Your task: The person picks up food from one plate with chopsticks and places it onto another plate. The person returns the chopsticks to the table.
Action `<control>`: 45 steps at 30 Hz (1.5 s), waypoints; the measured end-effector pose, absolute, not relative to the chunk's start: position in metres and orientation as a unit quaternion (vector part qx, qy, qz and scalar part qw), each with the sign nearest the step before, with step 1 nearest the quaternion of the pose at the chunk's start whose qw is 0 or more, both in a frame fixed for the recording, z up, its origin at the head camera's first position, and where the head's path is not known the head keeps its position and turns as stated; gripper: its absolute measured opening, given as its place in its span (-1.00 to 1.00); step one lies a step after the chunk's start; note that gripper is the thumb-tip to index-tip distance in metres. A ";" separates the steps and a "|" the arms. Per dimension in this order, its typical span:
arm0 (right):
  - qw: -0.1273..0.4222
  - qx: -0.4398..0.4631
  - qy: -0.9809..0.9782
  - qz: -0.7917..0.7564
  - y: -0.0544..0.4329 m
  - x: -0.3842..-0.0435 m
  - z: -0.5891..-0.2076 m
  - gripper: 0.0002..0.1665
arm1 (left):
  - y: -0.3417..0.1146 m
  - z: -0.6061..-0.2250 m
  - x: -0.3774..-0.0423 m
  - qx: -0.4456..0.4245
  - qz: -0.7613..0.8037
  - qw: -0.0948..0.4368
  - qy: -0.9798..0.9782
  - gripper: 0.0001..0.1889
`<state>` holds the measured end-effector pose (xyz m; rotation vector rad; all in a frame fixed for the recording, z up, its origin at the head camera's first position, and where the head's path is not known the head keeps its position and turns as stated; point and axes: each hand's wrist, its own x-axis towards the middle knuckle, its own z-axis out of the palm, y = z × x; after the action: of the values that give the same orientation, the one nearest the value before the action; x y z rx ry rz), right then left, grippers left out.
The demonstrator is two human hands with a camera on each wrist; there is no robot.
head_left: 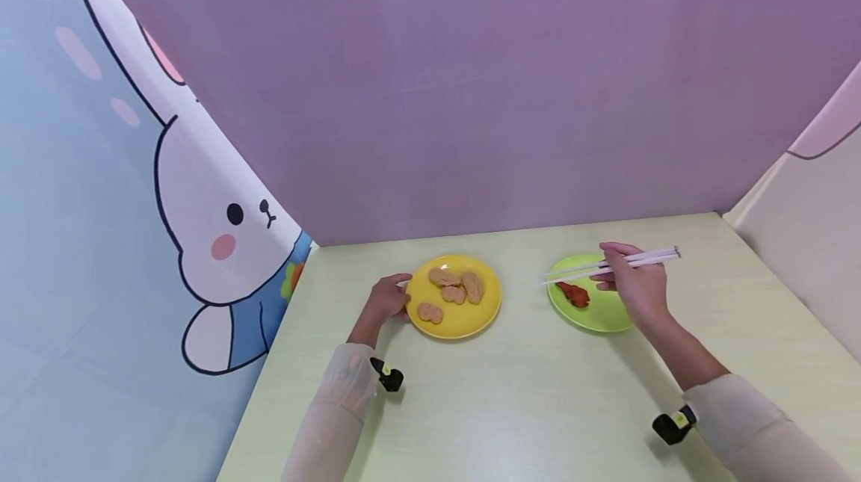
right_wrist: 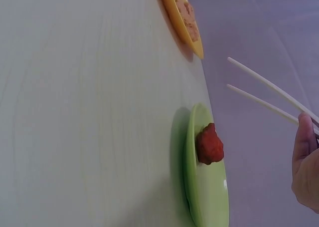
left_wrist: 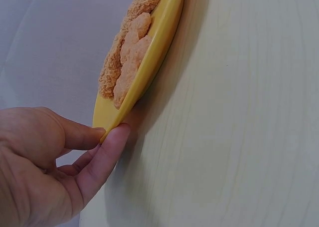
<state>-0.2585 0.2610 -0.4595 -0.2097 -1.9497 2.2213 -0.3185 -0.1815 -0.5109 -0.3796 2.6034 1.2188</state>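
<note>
Head view: at the near side of the green plate (head_left: 602, 311), the right hand (head_left: 639, 289) pinches white chopsticks (right_wrist: 269, 85), tips parted with nothing between them, held above the plate's left side. The left hand (head_left: 390, 298), well to the left of the green plate, pinches the yellow plate (head_left: 467, 320) by the rim farthest from it; I cannot tell whether that rim is raised.

From my remote station, I would line up the stick tips, spread them just past the food's thickness and squeeze across its fattest part, firmly but gently. The left pinch, I judge, should be light, so the yellow plate neither tips nor slides.

The red piece (head_left: 578, 297) sits on the green plate's left half, glossy and dark, shaped like a small drumstick, its fat end toward the plate's middle. Left of the green plate, four tan nuggets (head_left: 473, 288) lie on the glossy yellow plate, some craggy and crumbed, others smoother and paler. Beyond the green plate rises a plain purple backdrop (head_left: 471, 108).
</note>
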 end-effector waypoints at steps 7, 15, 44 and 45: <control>0.088 -0.073 -0.663 0.740 0.244 -0.262 -0.462 -0.85 | -0.183 -0.511 -0.319 -0.131 0.422 0.123 0.889 -0.44; 0.082 -0.075 -0.660 0.743 0.228 -0.264 -0.461 -0.79 | -0.184 -0.512 -0.321 -0.131 0.418 0.128 0.890 -0.43; 0.060 -0.062 -0.688 0.721 0.178 -0.271 -0.469 -0.65 | -0.184 -0.512 -0.322 -0.130 0.415 0.125 0.892 -0.43; 0.059 -0.062 -0.690 0.719 0.175 -0.271 -0.470 -0.64 | -0.184 -0.512 -0.322 -0.130 0.415 0.125 0.892 -0.42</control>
<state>-0.2711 0.1754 -0.4701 -0.1892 -2.0907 2.1773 -0.3222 -0.1838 -0.5123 -0.3794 2.5975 1.2096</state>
